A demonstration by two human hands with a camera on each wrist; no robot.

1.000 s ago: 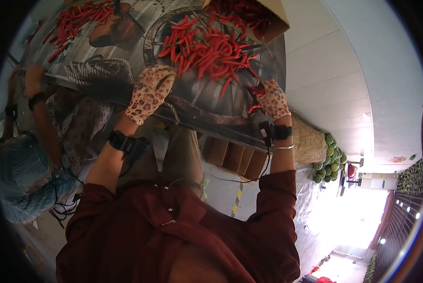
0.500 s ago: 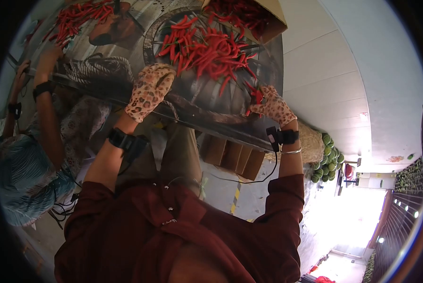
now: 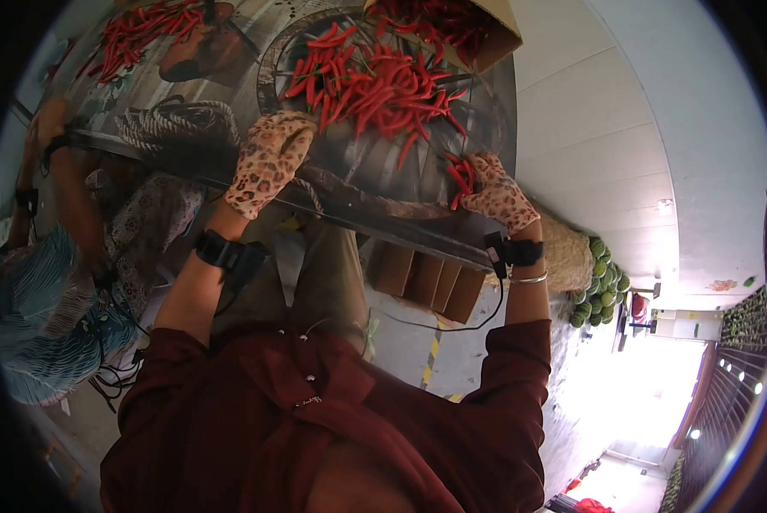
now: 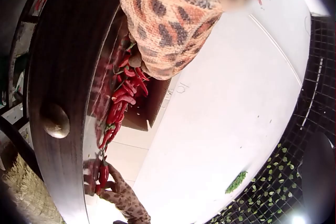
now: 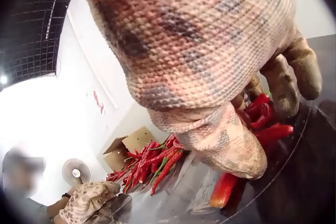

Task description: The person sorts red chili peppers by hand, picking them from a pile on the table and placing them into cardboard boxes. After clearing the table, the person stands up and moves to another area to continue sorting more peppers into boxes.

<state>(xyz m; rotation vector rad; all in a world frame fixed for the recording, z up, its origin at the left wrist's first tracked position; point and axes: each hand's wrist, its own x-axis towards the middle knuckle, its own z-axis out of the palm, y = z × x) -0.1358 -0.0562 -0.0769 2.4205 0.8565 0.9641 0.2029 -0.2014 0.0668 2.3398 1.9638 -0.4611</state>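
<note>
Red chilies (image 3: 388, 94) lie in a loose heap on the dark patterned table (image 3: 358, 209). The left hand (image 3: 271, 164), in a leopard-print glove, rests at the near table edge left of the heap, fingers loosely curled; no chili shows in it. At the right side of the table the gloved right hand (image 3: 499, 195) has its thumb and fingers around a few chilies (image 3: 459, 178). In the right wrist view its thumb lies over these chilies (image 5: 270, 133), with other fingers on their far side; the exact contact is partly hidden.
An open cardboard box (image 3: 499, 47) of chilies stands at the table's far right. More chilies (image 3: 140, 38) and a printed rope picture (image 3: 178, 124) are at the left, by another person's arm (image 3: 71, 184). Green melons (image 3: 597, 291) lie beyond the right edge.
The right hand has shifted slightly right and turned, its fingers now around the small group of chilies. My left hand has stayed nearly still. The other person's arms have moved.
</note>
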